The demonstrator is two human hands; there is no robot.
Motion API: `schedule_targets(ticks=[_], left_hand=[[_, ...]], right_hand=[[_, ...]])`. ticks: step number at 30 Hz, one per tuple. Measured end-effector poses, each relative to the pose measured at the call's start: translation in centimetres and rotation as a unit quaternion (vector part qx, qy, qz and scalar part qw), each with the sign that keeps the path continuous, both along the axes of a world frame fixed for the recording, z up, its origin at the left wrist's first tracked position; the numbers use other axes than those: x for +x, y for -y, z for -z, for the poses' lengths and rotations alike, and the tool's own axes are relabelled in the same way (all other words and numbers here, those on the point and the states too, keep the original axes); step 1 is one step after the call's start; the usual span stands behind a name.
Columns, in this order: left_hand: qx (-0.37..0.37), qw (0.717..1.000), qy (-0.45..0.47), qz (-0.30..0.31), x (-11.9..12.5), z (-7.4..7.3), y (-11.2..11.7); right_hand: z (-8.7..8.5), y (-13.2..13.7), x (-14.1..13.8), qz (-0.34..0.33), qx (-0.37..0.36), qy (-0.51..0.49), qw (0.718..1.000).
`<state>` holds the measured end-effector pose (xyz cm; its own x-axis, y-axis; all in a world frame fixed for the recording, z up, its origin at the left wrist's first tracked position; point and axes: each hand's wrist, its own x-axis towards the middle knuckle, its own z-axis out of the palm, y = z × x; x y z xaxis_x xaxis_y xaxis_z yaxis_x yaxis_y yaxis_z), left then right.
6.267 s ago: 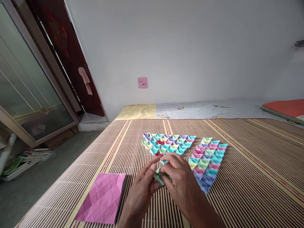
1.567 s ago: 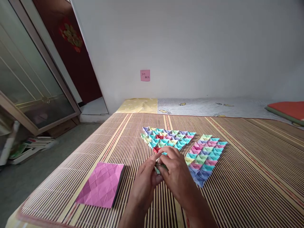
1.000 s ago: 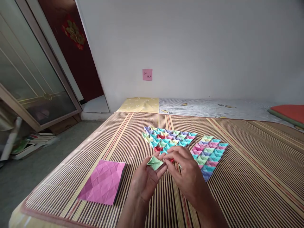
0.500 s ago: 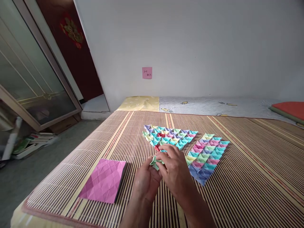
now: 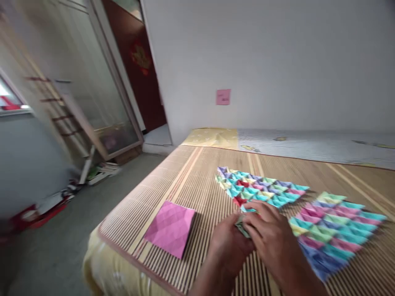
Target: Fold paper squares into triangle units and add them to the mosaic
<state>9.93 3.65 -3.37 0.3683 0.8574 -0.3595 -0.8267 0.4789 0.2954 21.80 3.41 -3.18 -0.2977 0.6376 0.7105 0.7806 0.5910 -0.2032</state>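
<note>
My left hand (image 5: 230, 246) and my right hand (image 5: 273, 241) meet over the striped bamboo mat (image 5: 197, 185), both closed on a small folded green paper piece (image 5: 241, 226) that barely shows between the fingers. Just beyond my fingers lies a triangular sheet of joined coloured paper units (image 5: 261, 190). A second multicoloured sheet (image 5: 333, 224) lies to the right of my right hand. A stack of creased pink paper squares (image 5: 170, 226) rests on the mat to the left of my left hand.
The mat's front-left edge (image 5: 123, 250) drops to a grey floor with books and clutter (image 5: 101, 172). Behind the mat runs patterned bedding (image 5: 302, 142) against a white wall with a pink note (image 5: 223, 97). A glass sliding door (image 5: 101, 98) stands at the left.
My head has swung left, so everything slid right in view and blurred. Both hands stay closed together on the green piece, which was briefly open on my left palm a second ago.
</note>
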Motion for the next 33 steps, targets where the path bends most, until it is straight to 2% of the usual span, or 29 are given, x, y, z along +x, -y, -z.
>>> schedule_targets(ticks=[4, 6, 12, 17, 20, 23, 26, 30, 33], left_hand=[[0.018, 0.998, -0.042, 0.048, -0.6, 0.6, -0.4], [0.037, 0.995, -0.06, 0.075, -0.8, 1.1, -0.5], [0.102, 0.989, -0.069, 0.082, -0.5, 1.4, -0.1], [0.093, 0.989, -0.077, 0.082, -0.3, 0.7, 0.5], [0.081, 0.99, -0.077, 0.09, -0.8, 1.0, 1.9], [0.058, 0.99, -0.071, 0.103, -1.6, 1.7, 4.4], [0.046, 0.993, -0.06, 0.087, -2.7, 2.0, 7.3], [0.035, 0.995, -0.076, 0.051, -3.9, 0.9, 9.9], [0.011, 0.995, -0.098, 0.002, -4.3, -0.3, 10.9]], right_hand=[[0.7, -0.6, 1.2, -0.054, 0.0, 0.008, 0.998], [0.7, -0.5, 1.5, -0.06, -0.003, 0.009, 0.998], [-0.1, 0.2, 1.1, -0.007, -0.037, 0.008, 0.999], [-0.9, 0.9, 0.6, 0.019, -0.089, 0.016, 0.996], [-0.9, 2.5, 0.4, 0.02, -0.118, 0.019, 0.993], [-0.5, 5.0, 0.2, 0.008, -0.164, 0.014, 0.986], [-0.5, 7.9, 0.3, -0.015, -0.203, -0.045, 0.978], [-1.4, 11.2, 0.9, -0.048, -0.206, -0.183, 0.96], [-2.1, 12.6, 0.9, -0.053, -0.226, -0.226, 0.946]])
